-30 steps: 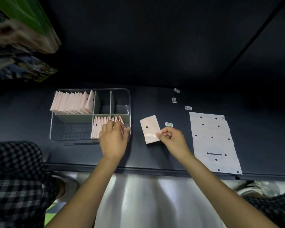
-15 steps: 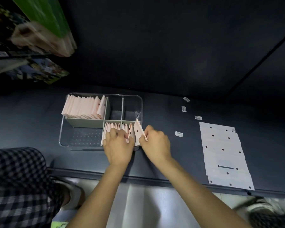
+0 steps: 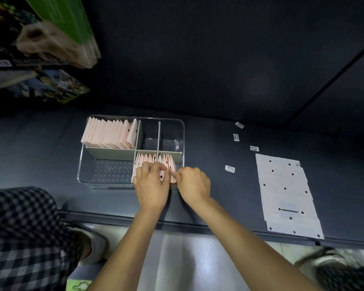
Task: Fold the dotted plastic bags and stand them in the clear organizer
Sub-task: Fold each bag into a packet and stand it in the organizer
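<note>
The clear organizer (image 3: pixel 86 156) sits on the dark table with grey dividers. Several folded pink dotted bags (image 3: pixel 107 134) stand in its far left compartment. Another row of folded bags (image 3: pixel 149 159) stands in the near right compartment. My left hand (image 3: pixel 151 185) rests curled on that row and holds the bags together. My right hand (image 3: pixel 192 183) pinches the edge of a folded dotted bag (image 3: pixel 172 175) standing at the right end of the row. A stack of flat dotted bags (image 3: pixel 286 194) lies on the table to the right.
Small white stickers (image 3: pixel 230 169) lie scattered between the organizer and the flat stack. Boxes (image 3: pixel 40 38) hang over the table at the upper left. The table's front edge (image 3: pixel 198 226) runs under my forearms. My checked-trousered knee (image 3: pixel 19 238) is at the lower left.
My right hand carried the folded bag from the table leftward into the near right compartment, where it now stands at the row's end. My left hand stayed on the row.
</note>
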Tool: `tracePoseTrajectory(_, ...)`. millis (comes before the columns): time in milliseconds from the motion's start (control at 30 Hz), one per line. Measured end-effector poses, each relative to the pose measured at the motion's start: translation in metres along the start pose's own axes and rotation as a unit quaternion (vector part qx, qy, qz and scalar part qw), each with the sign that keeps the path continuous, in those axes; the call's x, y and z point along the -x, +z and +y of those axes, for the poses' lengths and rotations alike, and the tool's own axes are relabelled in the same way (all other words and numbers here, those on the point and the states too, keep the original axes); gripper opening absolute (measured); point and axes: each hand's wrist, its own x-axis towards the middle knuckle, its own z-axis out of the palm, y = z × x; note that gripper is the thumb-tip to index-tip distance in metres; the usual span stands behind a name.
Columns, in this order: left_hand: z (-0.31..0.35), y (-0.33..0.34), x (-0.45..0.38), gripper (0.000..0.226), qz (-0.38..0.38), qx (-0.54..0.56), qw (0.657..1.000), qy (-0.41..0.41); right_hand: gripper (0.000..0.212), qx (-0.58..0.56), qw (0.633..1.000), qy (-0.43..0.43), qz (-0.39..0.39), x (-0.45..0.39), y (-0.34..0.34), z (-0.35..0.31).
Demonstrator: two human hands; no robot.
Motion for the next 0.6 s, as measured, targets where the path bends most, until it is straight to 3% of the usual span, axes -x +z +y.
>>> tracePoseTrajectory(133, -0.001, 0.001, 0.004, 0.011, -0.017, -0.046, 0.997, 0.067, 0.024, -0.064, 0.998, 0.009, 0.011, 0.0, -0.002, 0.003)
tracePoseTrajectory(267, 0.007, 0.002, 0.006, 0.01, 0.016, -0.04, 0.996, 0.077, 0.015, -0.153, 0.983, 0.018, 0.101, 0.013, -0.006, 0.045)
tracePoseTrajectory(367, 0.026, 0.006, 0.015, 0.017, 0.026, -0.011, 0.982, 0.186, 0.017, -0.146, 0.978, 0.054, 0.138, 0.029, -0.009, 0.116)
tracePoseTrajectory(500, 0.048, 0.025, 0.044, 0.025, -0.095, 0.018, 0.933, 0.347, 0.044, -0.091, 0.98, 0.132, 0.119, 0.065, -0.013, 0.214)
tracePoseTrajectory(600, 0.039, 0.048, 0.064, 0.024, -0.233, -0.022, 0.918, 0.32, 0.059, -0.094, 0.983, 0.128, 0.091, 0.096, -0.012, 0.257)
